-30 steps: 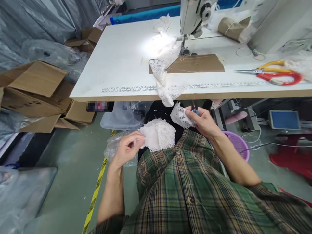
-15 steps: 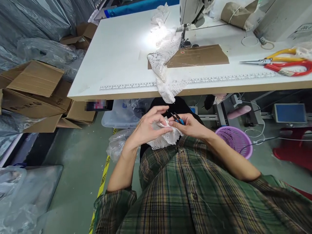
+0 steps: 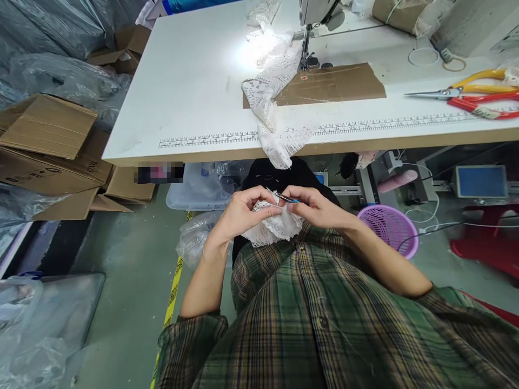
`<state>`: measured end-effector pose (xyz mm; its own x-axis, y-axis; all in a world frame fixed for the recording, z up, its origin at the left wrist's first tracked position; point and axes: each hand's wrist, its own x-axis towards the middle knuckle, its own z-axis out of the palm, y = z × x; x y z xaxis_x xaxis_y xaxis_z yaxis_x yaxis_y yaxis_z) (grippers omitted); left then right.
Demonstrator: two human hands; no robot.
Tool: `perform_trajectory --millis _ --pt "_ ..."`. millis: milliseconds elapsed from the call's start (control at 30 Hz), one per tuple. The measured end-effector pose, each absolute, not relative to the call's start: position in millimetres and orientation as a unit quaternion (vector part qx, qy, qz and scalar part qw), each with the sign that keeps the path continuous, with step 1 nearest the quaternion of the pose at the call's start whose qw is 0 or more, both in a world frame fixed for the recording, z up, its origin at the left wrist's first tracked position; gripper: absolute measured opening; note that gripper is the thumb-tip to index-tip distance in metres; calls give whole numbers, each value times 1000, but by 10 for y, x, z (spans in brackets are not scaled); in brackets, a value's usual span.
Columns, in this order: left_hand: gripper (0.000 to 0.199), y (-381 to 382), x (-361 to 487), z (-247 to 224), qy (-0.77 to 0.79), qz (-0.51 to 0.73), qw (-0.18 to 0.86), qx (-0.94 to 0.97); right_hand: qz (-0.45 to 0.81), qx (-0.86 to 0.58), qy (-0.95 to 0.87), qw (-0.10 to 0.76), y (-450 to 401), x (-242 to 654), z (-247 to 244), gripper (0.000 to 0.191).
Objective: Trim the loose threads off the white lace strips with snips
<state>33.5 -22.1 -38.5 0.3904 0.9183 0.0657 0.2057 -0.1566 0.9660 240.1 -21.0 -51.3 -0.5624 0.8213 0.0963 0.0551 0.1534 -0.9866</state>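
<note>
White lace fabric [image 3: 270, 229] is gathered over my lap, below the table's front edge. My left hand [image 3: 245, 213] pinches its upper part between thumb and fingers. In my right hand [image 3: 314, 207] is a small pair of thread snips [image 3: 288, 199] with blue handles, its dark blades pointing left across the top of the lace. The fingertips of both hands nearly meet there, and the right thumb rests by the fabric. Whether the blades touch the lace, I cannot tell. Another strip of white lace [image 3: 265, 100] runs from the sewing machine [image 3: 318, 13] and hangs over the edge.
On the white table [image 3: 182, 86] lie a brown cardboard strip [image 3: 336, 86], a printed ruler [image 3: 211, 141] and red-and-yellow-handled scissors [image 3: 466, 94] at right. Cardboard boxes [image 3: 48, 127] stand at left. A purple basket [image 3: 389, 229] sits on the floor at right.
The snips have gone from blades apart and raised to lying flat over the lace. My left fingers have curled down from stretched, and my hands are closer together. The view has shifted slightly.
</note>
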Motion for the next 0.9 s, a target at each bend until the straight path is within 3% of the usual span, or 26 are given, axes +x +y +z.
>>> perform_trajectory --millis 167,367,500,633,900 --pt "28 -210 281 -449 429 372 545 617 565 -322 -678 343 -234 2417 -565 23" --pt "16 -239 121 -462 352 376 578 633 534 -313 -701 355 -246 2419 -459 17" --pt "7 -247 102 -366 338 380 547 665 488 -324 -740 331 -268 2419 -360 12" --pt "6 -262 149 -244 331 374 524 690 436 -333 -768 331 -284 2423 -309 5" --pt "9 -241 222 -209 352 385 542 658 349 -311 -806 363 -322 2439 -343 10"
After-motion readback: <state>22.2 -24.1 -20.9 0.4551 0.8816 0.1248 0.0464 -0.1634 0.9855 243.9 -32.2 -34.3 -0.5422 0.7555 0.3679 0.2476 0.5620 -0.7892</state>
